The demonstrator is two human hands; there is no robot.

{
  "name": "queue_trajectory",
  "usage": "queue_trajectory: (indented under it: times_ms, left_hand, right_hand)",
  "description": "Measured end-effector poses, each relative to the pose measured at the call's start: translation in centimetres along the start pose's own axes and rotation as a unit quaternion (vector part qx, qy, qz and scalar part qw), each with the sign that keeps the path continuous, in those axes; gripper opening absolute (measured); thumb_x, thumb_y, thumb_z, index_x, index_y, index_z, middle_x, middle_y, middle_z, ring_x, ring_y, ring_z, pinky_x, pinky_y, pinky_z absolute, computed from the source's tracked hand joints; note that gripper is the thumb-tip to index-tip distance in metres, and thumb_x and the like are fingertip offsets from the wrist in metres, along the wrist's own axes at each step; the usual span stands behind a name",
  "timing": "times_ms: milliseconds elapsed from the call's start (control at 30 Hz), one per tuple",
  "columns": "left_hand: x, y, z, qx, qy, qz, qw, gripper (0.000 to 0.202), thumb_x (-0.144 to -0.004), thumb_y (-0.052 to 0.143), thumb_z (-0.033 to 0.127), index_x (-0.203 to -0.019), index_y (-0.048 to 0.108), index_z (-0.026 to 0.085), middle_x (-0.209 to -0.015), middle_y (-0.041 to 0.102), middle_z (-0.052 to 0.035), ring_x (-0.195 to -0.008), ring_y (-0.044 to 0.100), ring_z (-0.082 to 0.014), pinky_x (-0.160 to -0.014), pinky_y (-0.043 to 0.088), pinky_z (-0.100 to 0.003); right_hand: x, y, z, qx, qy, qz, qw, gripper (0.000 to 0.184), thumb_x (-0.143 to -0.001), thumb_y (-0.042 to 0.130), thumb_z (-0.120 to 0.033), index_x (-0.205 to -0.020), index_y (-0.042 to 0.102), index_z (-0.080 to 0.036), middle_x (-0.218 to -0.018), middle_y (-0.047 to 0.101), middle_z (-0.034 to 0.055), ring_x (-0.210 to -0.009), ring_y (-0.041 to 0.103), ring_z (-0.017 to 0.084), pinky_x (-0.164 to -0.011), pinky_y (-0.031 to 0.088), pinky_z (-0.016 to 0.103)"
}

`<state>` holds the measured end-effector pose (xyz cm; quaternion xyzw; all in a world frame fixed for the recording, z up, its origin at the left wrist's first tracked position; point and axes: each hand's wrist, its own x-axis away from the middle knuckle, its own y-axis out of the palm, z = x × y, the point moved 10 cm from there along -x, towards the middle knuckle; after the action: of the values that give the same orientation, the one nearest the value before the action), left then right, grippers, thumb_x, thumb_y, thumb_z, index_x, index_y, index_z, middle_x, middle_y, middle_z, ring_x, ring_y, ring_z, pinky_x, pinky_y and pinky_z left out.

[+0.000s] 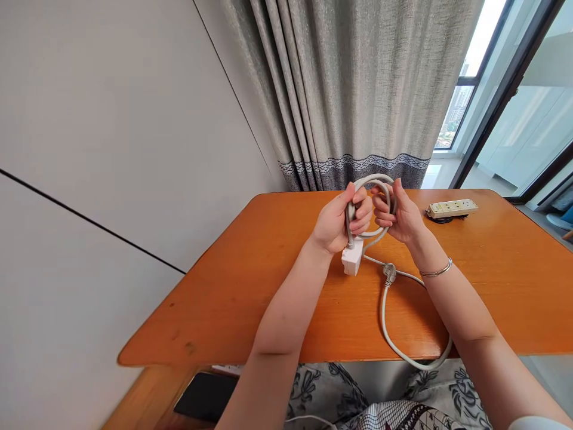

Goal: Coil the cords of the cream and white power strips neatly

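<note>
A white power cord (375,178) is coiled in loops between my two hands above the wooden table. My left hand (344,218) is closed round the left side of the loops. Gripping the right side of the same coil is my right hand (400,212), its thumb pointing up. Just below my left hand hangs the white power strip (352,258), seen end-on, with the cord entering its top. The plug (390,273) lies on the table below the coil. From it a loose length of cord bends over the front edge, partly behind my right forearm.
A second, cream power strip (452,208) with a dark cord under it rests at the table's (250,275) back right. Behind hangs a grey curtain (371,89). A dark phone-like slab (206,395) lies below the front edge at left. A wall (89,149) borders the left side.
</note>
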<state>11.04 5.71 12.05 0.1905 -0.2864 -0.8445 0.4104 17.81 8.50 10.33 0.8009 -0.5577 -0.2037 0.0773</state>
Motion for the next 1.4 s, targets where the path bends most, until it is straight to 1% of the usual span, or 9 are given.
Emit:
queue_trajectory:
  times_ms: [133,267,400,567,700,933,1100,1233,1400]
  left_hand:
    - [-0.5,-0.1,0.0,-0.020,0.026,0.010,0.999,0.050,-0.107,0.036,0.045,-0.065,0.034,0.018,-0.078,0.069,-0.0056,-0.050,0.055,-0.0066,-0.041,0.039,-0.016]
    - [-0.9,0.0,-0.4,-0.075,0.044,-0.006,0.996,0.047,-0.104,0.042,0.051,-0.071,0.045,0.018,-0.108,0.076,-0.0122,-0.086,0.074,-0.0194,-0.066,0.061,-0.029]
    - [-0.8,-0.1,0.3,-0.111,0.098,-0.005,0.989,0.048,-0.105,0.037,0.054,-0.080,0.056,0.018,-0.131,0.071,-0.0124,-0.122,0.069,-0.0280,-0.089,0.063,-0.041]
    - [-0.4,0.0,0.6,-0.054,0.111,-0.001,0.992,0.046,-0.107,0.031,0.049,-0.088,0.060,0.018,-0.152,0.057,-0.0097,-0.151,0.041,-0.0294,-0.117,0.047,-0.049]
    - [0.0,-0.1,1.5,0.006,0.140,-0.003,0.990,0.044,-0.108,0.027,0.040,-0.091,0.062,0.018,-0.155,0.056,-0.0063,-0.156,0.033,-0.0263,-0.125,0.038,-0.047]
    - [0.1,-1.4,3.0,-0.050,0.188,0.019,0.981,0.043,-0.107,0.030,0.043,-0.076,0.050,0.020,-0.154,0.056,-0.0041,-0.156,0.033,-0.0272,-0.123,0.042,-0.050]
    - [0.1,-1.7,2.8,-0.086,0.204,0.028,0.975,0.044,-0.104,0.042,0.050,-0.071,0.046,0.020,-0.149,0.060,-0.0081,-0.153,0.038,-0.0307,-0.119,0.047,-0.052]
    - [0.2,-1.3,3.1,-0.125,0.231,0.027,0.965,0.048,-0.102,0.044,0.056,-0.070,0.047,0.021,-0.143,0.064,-0.0084,-0.151,0.043,-0.0298,-0.119,0.046,-0.050]
    - [1.2,-1.0,5.3,-0.180,0.324,0.025,0.929,0.051,-0.099,0.046,0.063,-0.069,0.047,0.022,-0.146,0.063,-0.0060,-0.152,0.040,-0.0281,-0.125,0.037,-0.051]
  right_hand:
    - [-0.5,-0.4,1.2,-0.063,0.022,0.008,0.998,0.053,-0.087,0.061,-0.071,-0.074,0.047,-0.022,-0.055,0.027,-0.0100,-0.043,0.015,0.004,-0.040,0.025,0.017]
    - [-0.7,-1.8,2.3,-0.070,0.022,0.072,0.995,0.044,-0.088,0.063,-0.064,-0.078,0.052,-0.023,-0.052,0.025,-0.0104,-0.042,0.018,0.006,-0.042,0.031,0.019]
    - [-0.5,-2.1,2.6,-0.038,0.000,0.123,0.992,0.039,-0.092,0.056,-0.061,-0.098,0.062,-0.023,-0.063,0.048,-0.0056,-0.047,0.037,0.008,-0.050,0.041,0.023]
    - [-0.4,-1.5,2.8,-0.046,-0.007,0.132,0.990,0.040,-0.093,0.054,-0.059,-0.099,0.066,-0.022,-0.086,0.069,0.0012,-0.067,0.059,0.013,-0.061,0.052,0.027]
    - [-0.7,-0.8,2.6,-0.068,-0.052,0.120,0.989,0.035,-0.091,0.059,-0.056,-0.105,0.066,-0.025,-0.094,0.072,-0.0002,-0.081,0.066,0.015,-0.071,0.056,0.028]
    - [-1.0,0.6,2.4,-0.009,-0.090,0.054,0.994,0.040,-0.086,0.065,-0.063,-0.088,0.056,-0.025,-0.057,0.051,-0.0073,-0.051,0.051,0.012,-0.052,0.046,0.026]
    - [-0.8,0.8,1.7,-0.032,-0.118,0.037,0.992,0.036,-0.087,0.066,-0.058,-0.091,0.051,-0.025,-0.053,0.047,-0.0097,-0.045,0.049,0.011,-0.048,0.046,0.025]
    - [-0.7,1.0,2.7,-0.043,-0.073,0.051,0.995,0.023,-0.098,0.052,-0.047,-0.093,0.053,-0.024,-0.065,0.056,-0.0055,-0.053,0.056,0.011,-0.054,0.051,0.024]
    - [-0.5,1.9,5.1,-0.011,0.042,0.021,0.999,0.029,-0.102,0.045,-0.032,-0.130,0.050,-0.027,-0.088,0.067,-0.0023,-0.063,0.066,0.011,-0.063,0.057,0.027]
